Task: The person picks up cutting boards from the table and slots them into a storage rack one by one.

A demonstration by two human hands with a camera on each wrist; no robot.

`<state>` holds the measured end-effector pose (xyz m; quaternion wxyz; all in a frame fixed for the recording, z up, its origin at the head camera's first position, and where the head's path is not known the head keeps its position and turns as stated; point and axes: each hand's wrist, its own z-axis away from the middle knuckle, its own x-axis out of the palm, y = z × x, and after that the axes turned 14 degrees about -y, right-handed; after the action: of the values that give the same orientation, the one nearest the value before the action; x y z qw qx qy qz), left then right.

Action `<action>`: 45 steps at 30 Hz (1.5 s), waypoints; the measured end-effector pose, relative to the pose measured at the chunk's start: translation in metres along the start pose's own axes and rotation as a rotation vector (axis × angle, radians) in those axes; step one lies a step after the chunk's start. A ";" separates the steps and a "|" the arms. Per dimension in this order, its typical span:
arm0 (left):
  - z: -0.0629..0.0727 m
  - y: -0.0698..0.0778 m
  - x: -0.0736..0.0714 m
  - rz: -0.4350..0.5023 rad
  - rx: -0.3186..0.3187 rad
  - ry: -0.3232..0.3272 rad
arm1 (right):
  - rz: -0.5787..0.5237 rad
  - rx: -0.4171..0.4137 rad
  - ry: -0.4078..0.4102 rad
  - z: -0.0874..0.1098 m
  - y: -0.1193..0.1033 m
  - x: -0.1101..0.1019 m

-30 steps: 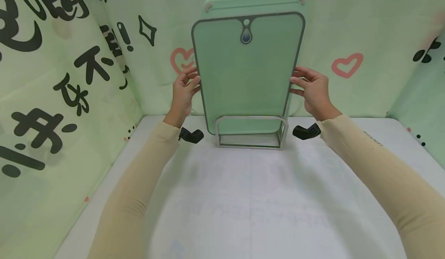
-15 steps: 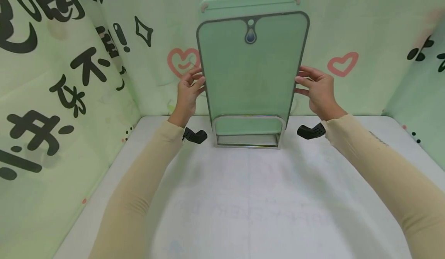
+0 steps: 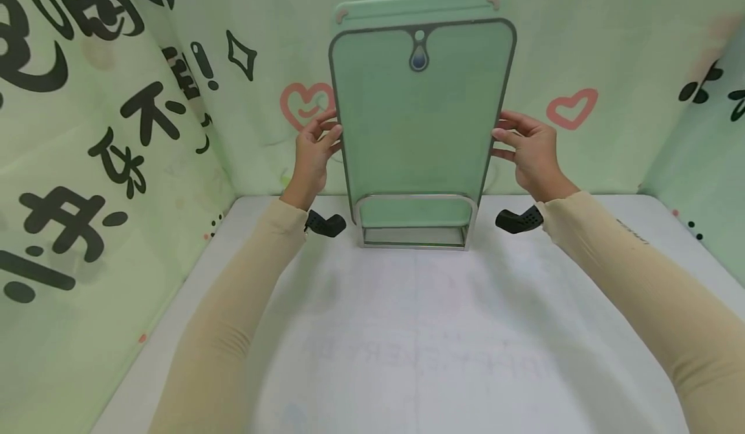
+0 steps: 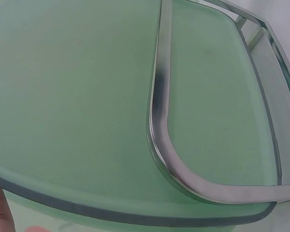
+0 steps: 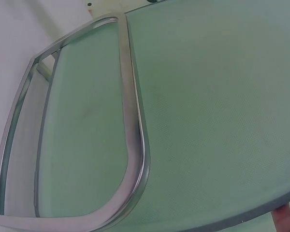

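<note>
A green cutting board (image 3: 421, 130) with a dark grey rim and a hole near its top stands nearly upright in a silver metal rack (image 3: 414, 248). My left hand (image 3: 311, 159) pinches its left edge, thumb in front. On the opposite edge my right hand (image 3: 532, 152) holds it the same way. A second green cutting board (image 3: 419, 8) with pinkish corners stands behind, mostly hidden. In the left wrist view, the rack's curved front bar (image 4: 159, 96) crosses before the board's lower part. A finger (image 5: 284, 220) shows at the corner of the right wrist view.
The rack stands near the back of a white table (image 3: 416, 343). Close behind hangs a pale green curtain (image 3: 628, 46) with hearts printed on it. Another printed green curtain (image 3: 169, 227) runs along the left side.
The front cutting board has shifted slightly right and straightened relative to the rack, both hands moving with it. Over the last half second it has hardly moved.
</note>
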<state>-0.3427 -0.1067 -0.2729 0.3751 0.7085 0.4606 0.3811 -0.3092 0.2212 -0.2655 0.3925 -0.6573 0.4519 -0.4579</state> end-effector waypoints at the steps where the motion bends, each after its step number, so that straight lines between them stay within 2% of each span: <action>1: -0.001 0.000 0.000 0.002 -0.005 0.007 | 0.002 0.001 0.000 0.000 -0.001 0.000; 7: -0.002 -0.003 -0.003 0.008 -0.037 0.036 | 0.031 0.007 -0.009 0.000 0.001 0.002; 12: -0.002 -0.005 -0.005 0.008 -0.052 0.007 | 0.084 0.014 -0.020 0.003 0.004 0.001; 18: -0.007 -0.004 -0.003 -0.020 -0.077 -0.015 | 0.091 0.030 -0.014 0.001 0.004 -0.002; 26: -0.013 -0.005 -0.003 -0.063 -0.113 -0.003 | 0.099 0.058 -0.013 -0.005 0.006 -0.003; 32: -0.016 -0.006 -0.002 -0.056 -0.132 0.023 | 0.131 0.068 -0.011 -0.010 0.009 -0.004; 37: -0.016 -0.007 -0.004 -0.056 -0.134 0.026 | 0.124 0.075 -0.012 -0.012 0.010 -0.004; 45: -0.015 -0.008 -0.005 -0.029 -0.101 -0.005 | 0.146 0.066 -0.004 -0.009 0.009 -0.005</action>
<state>-0.3607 -0.1066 -0.2741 0.4171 0.6829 0.4501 0.3964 -0.3211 0.2224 -0.2729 0.4473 -0.6102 0.4825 -0.4414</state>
